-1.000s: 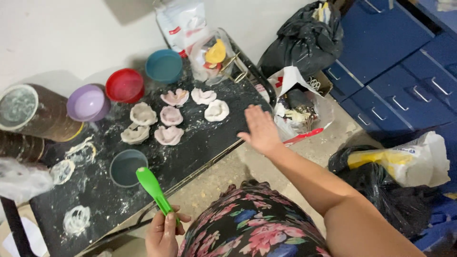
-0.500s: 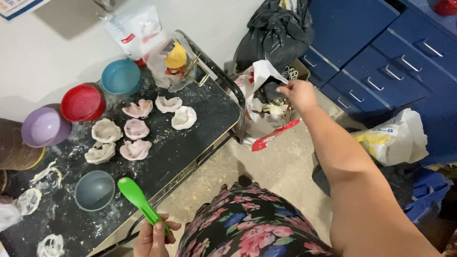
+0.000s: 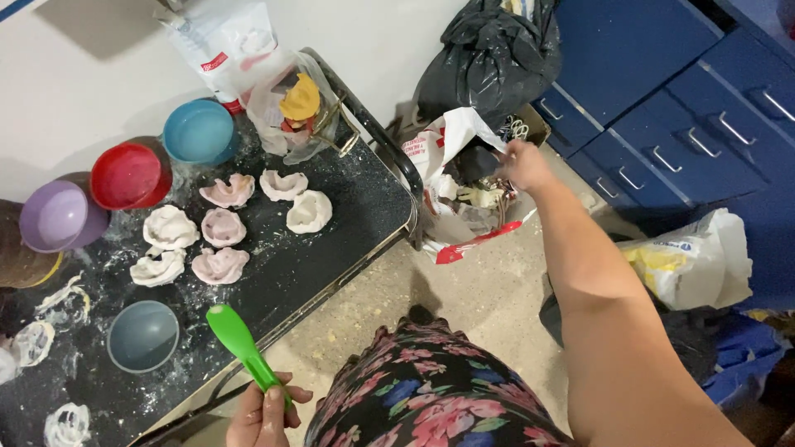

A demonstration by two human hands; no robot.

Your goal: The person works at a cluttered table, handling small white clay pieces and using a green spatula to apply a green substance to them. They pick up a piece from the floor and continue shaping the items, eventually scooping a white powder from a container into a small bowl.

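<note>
Green spatula [image 3: 238, 341] still clasped in left hand [image 3: 263, 414]; right hand [image 3: 522, 164], grip unclear, now farther into white bag [image 3: 451, 178].

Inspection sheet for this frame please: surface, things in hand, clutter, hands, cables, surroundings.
Surface: black tray table, dusted with white powder.
Things in hand: green spatula; open trash bag on the floor.
Clutter: seven white and pink moulded shells; blue bowl, red bowl, purple bowl, grey bowl; powder bags.
Hands: left hand grips the spatula; right hand reaches over the trash bag, grip unclear.
Cables: nothing seen.
Surroundings: blue drawers, black sack, concrete floor.
</note>
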